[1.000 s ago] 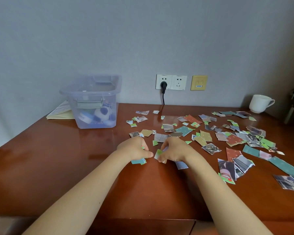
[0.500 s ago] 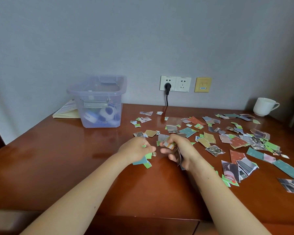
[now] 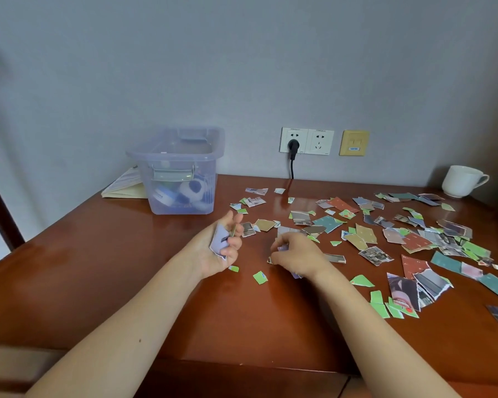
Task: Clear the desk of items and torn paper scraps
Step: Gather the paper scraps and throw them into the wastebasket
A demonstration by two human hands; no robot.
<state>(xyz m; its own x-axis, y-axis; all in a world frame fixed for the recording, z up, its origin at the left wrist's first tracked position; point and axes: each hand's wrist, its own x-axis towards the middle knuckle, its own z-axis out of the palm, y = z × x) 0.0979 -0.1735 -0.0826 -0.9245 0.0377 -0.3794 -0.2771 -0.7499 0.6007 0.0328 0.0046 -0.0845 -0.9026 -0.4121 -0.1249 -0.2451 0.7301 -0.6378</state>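
Several torn paper scraps (image 3: 362, 235) in green, teal, red and photo prints lie scattered over the middle and right of the brown wooden desk (image 3: 98, 271). My left hand (image 3: 223, 248) is turned palm up at the desk's middle and holds a small stack of pale scraps (image 3: 219, 239) in curled fingers. My right hand (image 3: 295, 252) sits palm down just to its right, its fingers pinching scraps against the desk. Two small green scraps (image 3: 260, 277) lie between and just below my hands.
A clear plastic bin (image 3: 181, 170) with small items inside stands at the back left, a yellow notepad (image 3: 124, 186) behind it. A white cup (image 3: 462, 180) sits at the back right. Wall sockets (image 3: 306, 140) with a black plug are behind the desk.
My left hand has turned palm up and lifted with gathered scraps in it. My right hand has shifted slightly right and down onto more scraps. The view has tilted a little.
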